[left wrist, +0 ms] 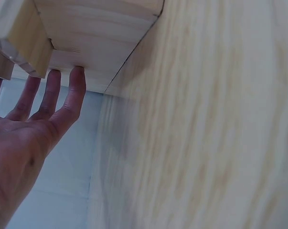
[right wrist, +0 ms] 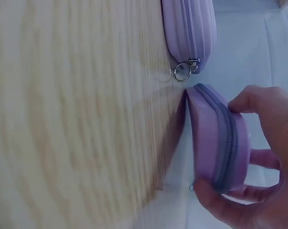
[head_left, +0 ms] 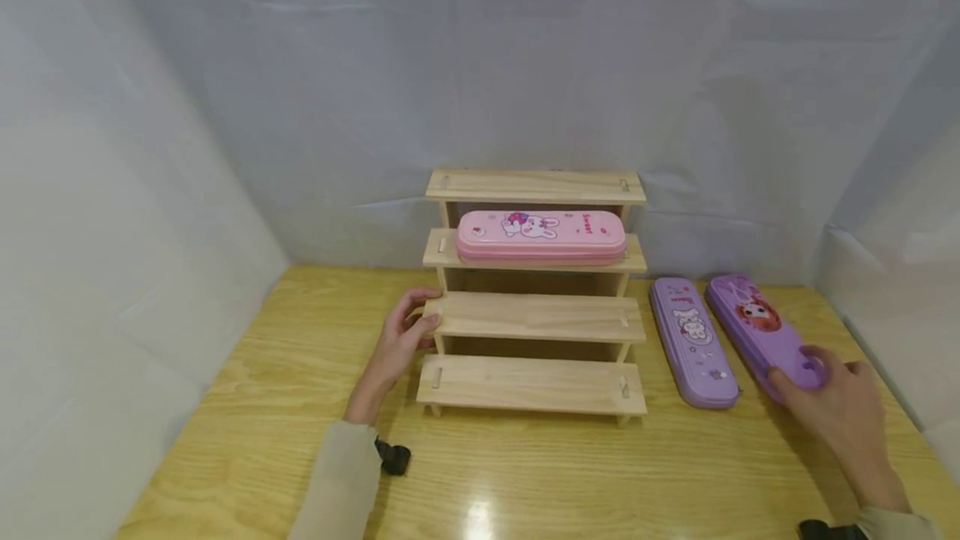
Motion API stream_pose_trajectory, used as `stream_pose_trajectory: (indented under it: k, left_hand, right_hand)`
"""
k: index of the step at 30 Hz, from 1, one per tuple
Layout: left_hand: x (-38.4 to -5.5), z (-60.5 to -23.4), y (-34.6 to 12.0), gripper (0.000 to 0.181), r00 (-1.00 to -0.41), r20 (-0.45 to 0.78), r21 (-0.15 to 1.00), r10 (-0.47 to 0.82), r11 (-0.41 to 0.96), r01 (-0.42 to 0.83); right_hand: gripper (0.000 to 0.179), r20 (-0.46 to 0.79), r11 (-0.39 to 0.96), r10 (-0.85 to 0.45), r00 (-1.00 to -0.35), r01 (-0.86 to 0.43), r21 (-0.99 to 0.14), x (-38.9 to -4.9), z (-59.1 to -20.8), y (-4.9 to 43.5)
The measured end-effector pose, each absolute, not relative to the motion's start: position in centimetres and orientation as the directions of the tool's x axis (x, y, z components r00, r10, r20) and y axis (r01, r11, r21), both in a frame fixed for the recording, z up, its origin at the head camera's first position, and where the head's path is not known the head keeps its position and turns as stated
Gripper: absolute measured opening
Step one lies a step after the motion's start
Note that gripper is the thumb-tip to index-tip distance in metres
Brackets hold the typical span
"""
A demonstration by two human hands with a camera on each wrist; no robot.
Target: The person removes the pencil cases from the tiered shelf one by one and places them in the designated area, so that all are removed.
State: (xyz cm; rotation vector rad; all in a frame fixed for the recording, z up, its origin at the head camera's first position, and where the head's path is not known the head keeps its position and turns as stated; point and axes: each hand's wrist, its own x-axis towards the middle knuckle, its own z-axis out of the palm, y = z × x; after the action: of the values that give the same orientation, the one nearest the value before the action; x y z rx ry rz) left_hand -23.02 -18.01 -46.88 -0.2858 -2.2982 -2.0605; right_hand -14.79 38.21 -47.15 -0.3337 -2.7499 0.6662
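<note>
My left hand holds the left end of a stepped wooden shelf, its thumb on the second step from the bottom. In the left wrist view, its fingertips touch the shelf's side panel. My right hand grips the near end of a purple pencil case with a doll picture, thumb and fingers on opposite sides. That end looks slightly raised off the table in the right wrist view. Just left of it lies another purple pencil case, with a cartoon bunny. A pink pencil case rests on the second step from the top.
The shelf stands on a wood-grain table, near the back edge. Pale grey sheeting hangs behind it and along both sides. A zip pull ring sticks out from the bunny case's near end.
</note>
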Motion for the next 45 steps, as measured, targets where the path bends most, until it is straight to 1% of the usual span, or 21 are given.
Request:
stream_pose_trajectory:
  k: [5, 15, 22, 24, 26, 29, 35, 37, 39, 45]
  left_hand:
    - [-23.1, -47.0, -18.0, 0.037, -0.983, 0.149, 0.983, 0.108, 0.089, 0.159]
    - [-23.1, -46.9, -18.0, 0.037, -0.984, 0.145, 0.985, 0.105, 0.079, 0.154]
    - [-23.2, -47.0, -18.0, 0.036, -0.983, 0.150, 0.984, 0.102, 0.084, 0.158]
    - [-23.2, -47.0, -18.0, 0.036, -0.983, 0.148, 0.984, 0.107, 0.086, 0.158]
    - [-23.2, -47.0, -18.0, 0.036, -0.983, 0.146, 0.984, 0.114, 0.087, 0.157]
    - [-23.2, -47.1, -18.1, 0.035, -0.982, 0.146, 0.984, 0.122, 0.084, 0.157]
    - [-23.2, -47.1, -18.1, 0.034, -0.980, 0.153, 0.982, 0.124, 0.093, 0.165]
    - [-23.1, -47.1, -18.0, 0.034, -0.980, 0.157, 0.981, 0.126, 0.096, 0.169]
    - [-23.1, -47.0, -18.0, 0.034, -0.979, 0.162, 0.980, 0.126, 0.096, 0.175]
    - [-22.9, -46.9, -18.0, 0.034, -0.978, 0.167, 0.979, 0.126, 0.096, 0.179]
  right_hand:
    - [0.070, 0.177, 0.874, 0.280, -0.944, 0.174, -0.453, -15.1, -47.3, 38.2]
    - [0.077, 0.173, 0.874, 0.273, -0.946, 0.168, -0.456, -15.3, -47.4, 37.7]
    - [0.081, 0.070, 0.857, 0.291, -0.954, 0.227, -0.464, -15.4, -47.1, 37.6]
    - [0.081, 0.068, 0.849, 0.302, -0.951, 0.236, -0.473, -15.3, -47.1, 37.4]
    - [0.079, 0.108, 0.842, 0.312, -0.944, 0.222, -0.492, -15.3, -47.2, 37.1]
    - [0.072, 0.215, 0.830, 0.325, -0.921, 0.168, -0.532, -15.4, -47.1, 36.4]
    - [0.061, 0.417, 0.814, 0.355, -0.837, 0.057, -0.579, -16.3, -46.1, 34.6]
    - [0.058, 0.449, 0.802, 0.368, -0.814, 0.034, -0.596, -16.6, -45.6, 34.0]
    - [0.056, 0.463, 0.794, 0.371, -0.805, 0.016, -0.608, -17.0, -45.2, 33.5]
    - [0.054, 0.462, 0.789, 0.337, -0.820, -0.021, -0.614, -18.1, -44.0, 32.1]
